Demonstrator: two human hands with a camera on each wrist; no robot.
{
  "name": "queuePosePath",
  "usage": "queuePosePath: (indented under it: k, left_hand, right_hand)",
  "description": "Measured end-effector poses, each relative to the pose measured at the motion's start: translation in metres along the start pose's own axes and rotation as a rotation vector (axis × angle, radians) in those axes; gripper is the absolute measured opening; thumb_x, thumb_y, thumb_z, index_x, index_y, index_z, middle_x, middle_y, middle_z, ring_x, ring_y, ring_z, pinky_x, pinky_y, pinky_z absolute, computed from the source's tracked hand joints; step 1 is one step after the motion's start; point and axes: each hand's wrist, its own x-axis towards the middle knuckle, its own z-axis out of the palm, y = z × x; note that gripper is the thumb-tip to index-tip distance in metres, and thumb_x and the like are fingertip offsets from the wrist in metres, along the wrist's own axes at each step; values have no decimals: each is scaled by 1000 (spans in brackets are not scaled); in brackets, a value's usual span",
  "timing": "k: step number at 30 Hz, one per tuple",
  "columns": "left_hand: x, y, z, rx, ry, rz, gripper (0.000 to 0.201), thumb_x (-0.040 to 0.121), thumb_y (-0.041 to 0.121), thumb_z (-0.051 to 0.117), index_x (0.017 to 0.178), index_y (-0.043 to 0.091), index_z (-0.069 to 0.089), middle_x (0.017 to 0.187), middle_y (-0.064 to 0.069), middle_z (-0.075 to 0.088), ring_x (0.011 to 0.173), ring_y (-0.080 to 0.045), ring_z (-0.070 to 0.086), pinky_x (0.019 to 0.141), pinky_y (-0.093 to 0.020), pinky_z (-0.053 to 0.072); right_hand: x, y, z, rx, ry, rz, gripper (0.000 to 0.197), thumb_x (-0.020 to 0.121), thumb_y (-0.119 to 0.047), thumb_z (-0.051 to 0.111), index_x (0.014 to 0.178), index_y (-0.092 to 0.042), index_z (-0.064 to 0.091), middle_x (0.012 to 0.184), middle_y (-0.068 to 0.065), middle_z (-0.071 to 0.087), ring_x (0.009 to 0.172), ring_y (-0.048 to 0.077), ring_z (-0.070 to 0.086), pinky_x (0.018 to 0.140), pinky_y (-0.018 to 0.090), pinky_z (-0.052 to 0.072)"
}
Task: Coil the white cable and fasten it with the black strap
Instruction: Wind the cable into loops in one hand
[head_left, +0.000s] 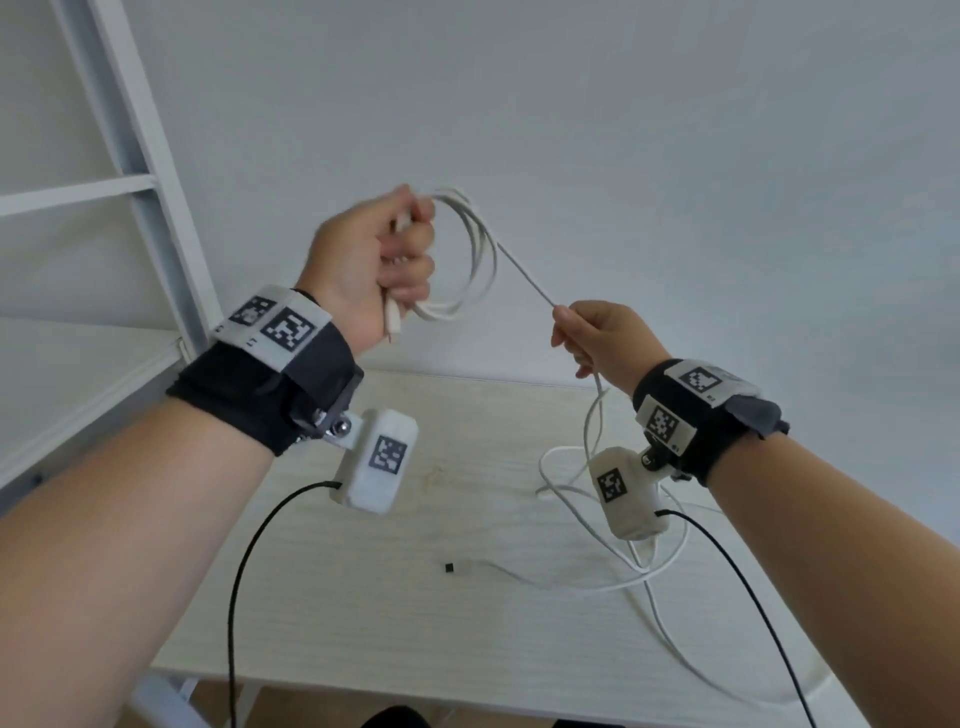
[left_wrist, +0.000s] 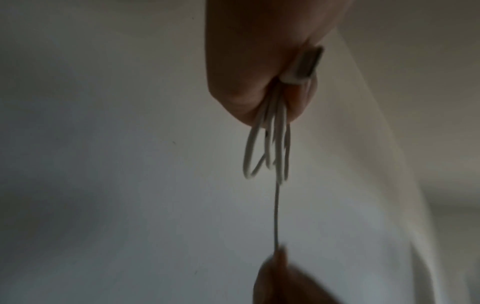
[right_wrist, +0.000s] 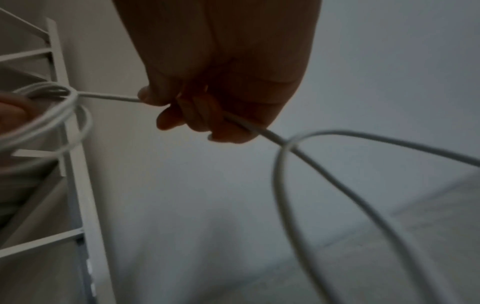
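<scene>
My left hand (head_left: 387, 260) is raised above the table and grips several loops of the white cable (head_left: 480, 254), with a white plug end (head_left: 393, 319) sticking out below the fist. In the left wrist view the loops (left_wrist: 272, 148) hang from the fist beside the plug (left_wrist: 303, 65). A taut stretch of cable runs down to my right hand (head_left: 592, 338), which pinches it between thumb and fingers (right_wrist: 166, 96). The rest of the cable (head_left: 623, 561) lies loose on the table, ending in a connector (head_left: 467, 566) next to a small black piece (head_left: 448, 567). I see no black strap.
The light wooden table (head_left: 363, 597) stands against a plain white wall. A white shelf frame (head_left: 140, 171) rises at the left, close to my left forearm. Black camera leads (head_left: 244, 571) hang from both wrists over the table.
</scene>
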Motion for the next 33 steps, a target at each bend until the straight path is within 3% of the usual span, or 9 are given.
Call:
queuePosePath:
  k: [3,11,14,18,23,27,30,33]
  left_hand:
    - [7,27,-11,-172,41,70,37,100,29,28,69,19,46,38,7,30,27,-4,24,31,-15,20]
    - [12,36,-6,-174,139,189,34,101,28,31,72,18,47,44,8,33,34,-6,28,38,-17,29]
    - [10,28,-1,-71,204,241,35,102,27,33,73,16,49,48,7,46,40,-10,43,46,-20,41]
    - [6,16,3,158,192,315,31,103,23,32,80,11,48,64,0,71,60,-20,68,65,-31,56]
    - [3,0,5,492,142,300,22,103,23,33,87,15,45,101,-3,74,87,-27,73,89,-41,55]
    - [1,-9,7,671,119,266,20,103,26,34,86,20,45,104,4,72,89,-22,73,92,-42,53]
    - [-1,-15,10,758,78,224,19,103,25,33,88,20,44,105,4,72,92,-21,72,93,-39,52]
    - [-4,-19,13,836,29,190,18,102,26,33,90,21,45,107,5,71,92,-19,72,89,-34,53]
  right_hand:
    - [-8,24,-4,1,17,63,31,95,-23,42,70,-20,59,58,-3,39,52,11,39,61,31,47]
    - [-11,32,2,-41,24,59,26,94,-13,42,79,-21,62,61,-1,46,55,14,44,68,35,46]
    - [-13,28,6,-152,18,29,24,94,-17,42,86,-21,64,59,-3,43,57,16,43,65,33,47]
    - [-18,12,12,-242,5,-68,23,93,-18,44,91,-19,67,52,-7,39,44,10,32,45,13,30]
    - [-20,-14,16,-345,-46,-208,24,94,-16,43,94,-17,66,72,-6,55,55,3,41,55,15,31]
    - [-21,-30,18,-394,-71,-345,23,93,-14,44,91,-16,66,81,-1,57,65,2,45,63,15,35]
    - [-23,-42,21,-425,-81,-447,20,93,-14,46,89,-15,67,80,0,57,65,4,45,66,27,41]
    - [-27,-53,22,-482,-96,-538,20,93,-15,47,89,-15,67,82,-3,59,73,15,53,70,35,47]
